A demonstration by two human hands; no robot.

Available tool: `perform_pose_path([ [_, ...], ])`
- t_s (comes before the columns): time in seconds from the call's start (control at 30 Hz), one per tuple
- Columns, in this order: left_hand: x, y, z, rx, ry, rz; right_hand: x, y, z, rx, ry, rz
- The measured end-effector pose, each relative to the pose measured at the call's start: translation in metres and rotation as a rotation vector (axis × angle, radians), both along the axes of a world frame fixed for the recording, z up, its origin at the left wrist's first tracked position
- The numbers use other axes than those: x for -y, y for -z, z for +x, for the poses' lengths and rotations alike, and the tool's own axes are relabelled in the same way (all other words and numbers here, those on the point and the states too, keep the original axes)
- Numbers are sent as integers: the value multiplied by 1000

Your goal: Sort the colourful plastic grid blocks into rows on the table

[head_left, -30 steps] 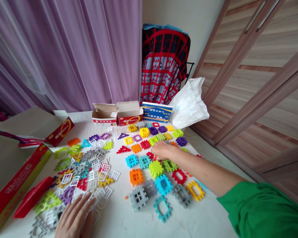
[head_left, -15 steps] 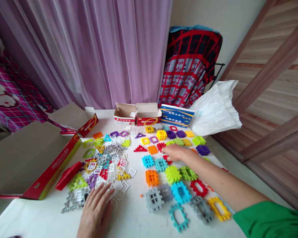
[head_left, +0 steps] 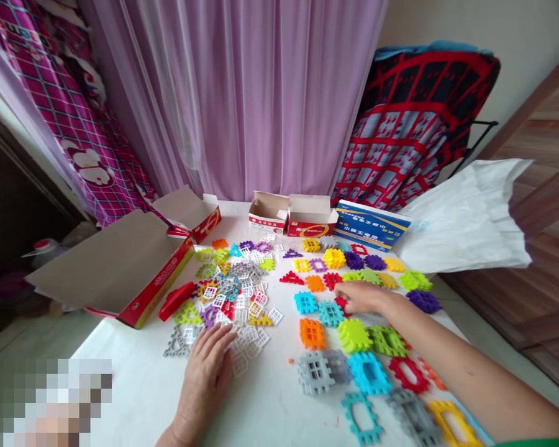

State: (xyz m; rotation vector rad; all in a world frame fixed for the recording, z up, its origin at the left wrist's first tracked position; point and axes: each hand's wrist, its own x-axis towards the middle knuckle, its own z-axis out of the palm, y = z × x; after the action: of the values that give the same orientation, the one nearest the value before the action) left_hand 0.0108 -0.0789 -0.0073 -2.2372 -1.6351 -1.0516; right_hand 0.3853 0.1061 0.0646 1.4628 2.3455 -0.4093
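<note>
My right hand (head_left: 364,297) reaches over the right side of the table, its fingers closed on a red building block (head_left: 340,305) that they partly hide. Close by are another red block (head_left: 332,281), a teal window block (head_left: 330,314) and a lime green block (head_left: 354,335). On the left, my left hand (head_left: 208,357) rests open on the tabletop, fingers stretched out. Its fingertips lie at the near edge of a pile of white window-frame pieces (head_left: 248,338). A grey triangular piece (head_left: 176,344) is just left of that hand.
Rows of coloured square blocks cover the right side. Open cardboard boxes (head_left: 142,301) stand at left and back, with a blue box (head_left: 372,225) and a white bag (head_left: 466,217) at the back right. A red piece (head_left: 177,300) lies beside the large box. The bottom-left corner is pixelated.
The view has turned left, so the table appears shifted right. My right hand has lowered slightly from the upper red block to the one below it. The left hand stays resting by the white pieces.
</note>
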Motion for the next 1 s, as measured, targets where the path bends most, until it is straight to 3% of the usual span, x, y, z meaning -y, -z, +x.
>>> perform_pose_path([
  [0.23,-3,-2,-36,68,-145,54,2,-7,-5,59,44,50],
  [0.43,-25,-9,-59,131,-204,75,-4,-54,-7,123,172,177],
  [0.57,-35,-10,-59,284,-269,50,-3,-72,-41,-42,118,217],
  [0.77,-29,-3,-69,670,-435,27,11,-44,-141,-406,-47,-48],
  [0.9,-30,2,-71,760,-487,28,14,-23,-198,-530,-147,-255],
  [1.0,-34,4,-70,805,-486,14,11,-18,-228,-549,-172,-221],
])
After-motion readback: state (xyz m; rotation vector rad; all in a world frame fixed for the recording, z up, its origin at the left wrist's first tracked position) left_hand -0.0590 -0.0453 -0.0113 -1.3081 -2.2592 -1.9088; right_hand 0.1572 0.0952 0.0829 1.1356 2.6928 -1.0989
